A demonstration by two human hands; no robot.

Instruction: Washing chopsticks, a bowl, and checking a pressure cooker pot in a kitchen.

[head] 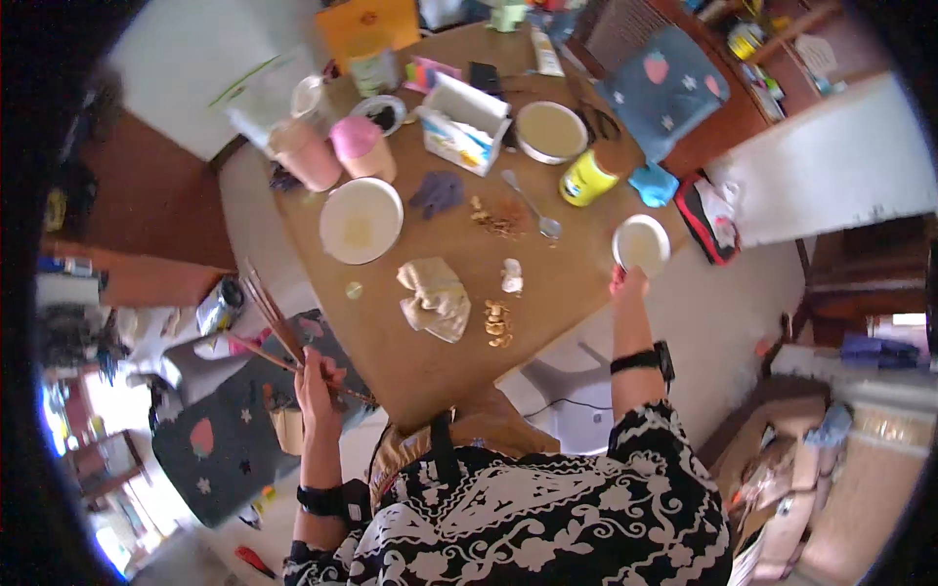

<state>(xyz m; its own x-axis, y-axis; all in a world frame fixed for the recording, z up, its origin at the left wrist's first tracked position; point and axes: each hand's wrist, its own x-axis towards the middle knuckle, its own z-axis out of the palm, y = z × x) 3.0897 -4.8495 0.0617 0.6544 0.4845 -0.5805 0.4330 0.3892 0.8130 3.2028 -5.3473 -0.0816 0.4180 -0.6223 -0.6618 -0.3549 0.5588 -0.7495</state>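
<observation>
My left hand [316, 381], off the table's left side, grips several brown wooden chopsticks [270, 311]. They fan out past my fingers. At the table's right edge, my right hand [630, 282] holds a small white bowl [641, 242] by its near rim. The bowl seems to hold pale liquid. Before me lie a crumpled cream cloth [437, 300], a small white bundle [511, 277] and a row of light-brown pieces [497, 322], too blurred to name. Farther up are reddish-brown scraps [502, 220] and a metal spoon [531, 205].
The brown table [432, 373] also bears a large white bowl [362, 221], another pale-filled bowl [551, 132], a yellow canister [588, 179], a purple cloth [437, 193], an open carton [465, 128], a pink-lidded container [363, 146] and scissors [602, 122]. Strawberry-patterned chair covers [667, 88] flank it.
</observation>
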